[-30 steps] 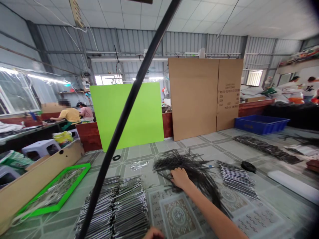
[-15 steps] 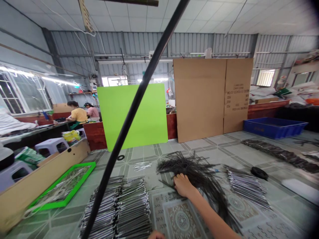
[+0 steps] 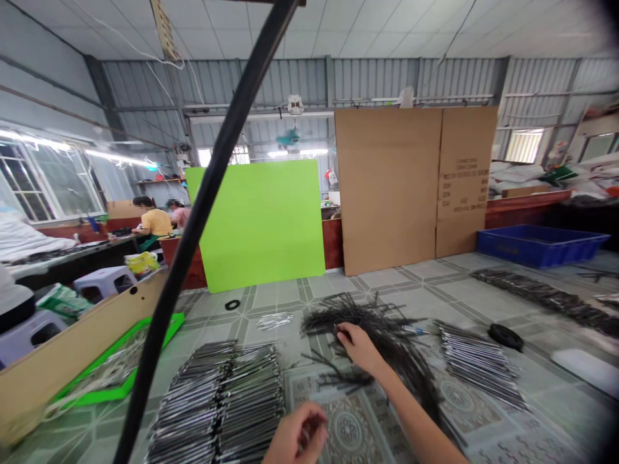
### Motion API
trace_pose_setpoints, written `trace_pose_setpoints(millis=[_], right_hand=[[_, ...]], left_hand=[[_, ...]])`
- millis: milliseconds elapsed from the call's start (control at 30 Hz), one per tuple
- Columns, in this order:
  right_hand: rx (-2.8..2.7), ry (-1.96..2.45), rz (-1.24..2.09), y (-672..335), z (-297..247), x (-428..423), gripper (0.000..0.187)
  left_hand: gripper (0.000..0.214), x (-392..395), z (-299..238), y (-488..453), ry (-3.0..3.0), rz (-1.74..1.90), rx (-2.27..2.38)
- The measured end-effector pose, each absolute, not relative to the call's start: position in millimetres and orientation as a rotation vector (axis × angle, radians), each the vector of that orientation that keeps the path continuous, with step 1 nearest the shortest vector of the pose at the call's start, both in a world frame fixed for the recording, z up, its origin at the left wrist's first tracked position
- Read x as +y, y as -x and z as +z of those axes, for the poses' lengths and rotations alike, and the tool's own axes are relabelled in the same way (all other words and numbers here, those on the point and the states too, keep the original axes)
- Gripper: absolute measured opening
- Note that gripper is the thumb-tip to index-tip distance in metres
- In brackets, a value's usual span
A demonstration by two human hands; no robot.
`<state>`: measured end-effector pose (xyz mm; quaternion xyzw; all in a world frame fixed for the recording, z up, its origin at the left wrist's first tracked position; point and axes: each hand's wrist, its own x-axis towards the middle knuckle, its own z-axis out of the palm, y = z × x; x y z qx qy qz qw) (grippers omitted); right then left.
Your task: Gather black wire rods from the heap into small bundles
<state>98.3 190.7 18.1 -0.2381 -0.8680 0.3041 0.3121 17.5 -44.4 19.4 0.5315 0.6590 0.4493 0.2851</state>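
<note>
Reaching across: the person's right grip (image 3: pixel 358 348) bends over the heap of dark strips (image 3: pixel 401 348), fingers curled, thumb close to them; whether a strip is clamped cannot be told.
Heap of dark strips: piled loosely ahead and trailing along the forearm, probably so that pieces can be drawn off the edge.
Small bunch (image 3: pixel 345 377): strips lying nearer the person, seemingly convenient to either side.
Left grip (image 3: pixel 297 428): half-curled beside the rod stacks (image 3: pixel 254 399), thumb and fingertips slightly apart; any contents are too blurred to tell.
Rod stacks: two dense columns, the rods roughly parallel, an order that presumably prevents tangling.
Right-hand row (image 3: pixel 476 361): similar rods, spread thinner beside a black roll (image 3: pixel 506 336), perhaps to keep that batch distinct.
</note>
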Motion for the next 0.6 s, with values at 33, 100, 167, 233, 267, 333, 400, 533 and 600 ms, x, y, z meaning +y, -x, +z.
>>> trace_pose_setpoints(millis=[33,100,167,233,267,333,400,533,600], right_hand=[[-2.154,0.612,0.936,-98,19,193,0.022],[-1.884,0.594,1.24,-96,21,193,0.027],[-1.642,0.592,1.529,-94,24,187,0.037],[-1.454,0.573,1.742,-91,26,178,0.046],[-1.384,0.557,1.814,-89,27,172,0.048],[-1.282,0.526,1.924,-86,28,161,0.05],[-1.206,0.511,2.008,-84,30,153,0.051],[-1.092,0.446,2.134,-83,34,143,0.056],[-1.062,0.415,2.189,-84,35,140,0.054]], left_hand=[[0.034,-37,28,-18,-1.439,1.191,1.797],[0.034,-19,39,-18,-1.414,1.198,1.87],[0.04,-2,37,-16,-1.374,1.216,1.931],[0.048,13,24,-11,-1.37,1.236,1.948],[0.051,19,16,-9,-1.371,1.253,1.937],[0.055,26,1,-5,-1.345,1.309,1.859],[0.059,27,-8,-3,-1.262,1.389,1.718],[0.074,21,-1,-2,-1.069,1.667,1.4],[0.07,18,7,-2,-1.03,1.746,1.29]])
